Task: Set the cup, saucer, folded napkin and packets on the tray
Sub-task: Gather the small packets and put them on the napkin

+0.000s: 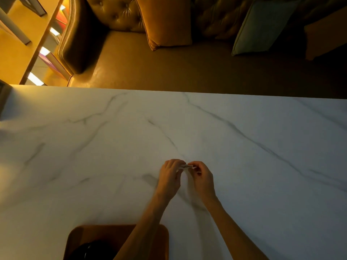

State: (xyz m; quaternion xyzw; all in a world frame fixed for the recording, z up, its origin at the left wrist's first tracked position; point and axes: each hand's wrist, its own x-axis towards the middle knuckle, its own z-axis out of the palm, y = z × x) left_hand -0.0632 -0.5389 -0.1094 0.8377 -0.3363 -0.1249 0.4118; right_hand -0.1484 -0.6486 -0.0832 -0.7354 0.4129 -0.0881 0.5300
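Observation:
My left hand (pixel 170 177) and my right hand (pixel 201 178) meet over the middle of the white marble table (pixel 93 147). Between their fingertips they pinch a small flat white item, apparently the packets (pixel 185 166); most of it is hidden by my fingers. A brown wooden tray (pixel 93 231) with rounded corners lies at the near table edge, under my left forearm. A dark round object (pixel 92 249), perhaps the saucer or cup, sits on the tray; I cannot tell which. No napkin is in view.
Beyond the far table edge stands a tufted brown leather sofa (pixel 131 62) with an orange cushion (pixel 167 21) and a grey-green cushion (pixel 262 25). A lit shelf unit (pixel 48 44) is at the upper left.

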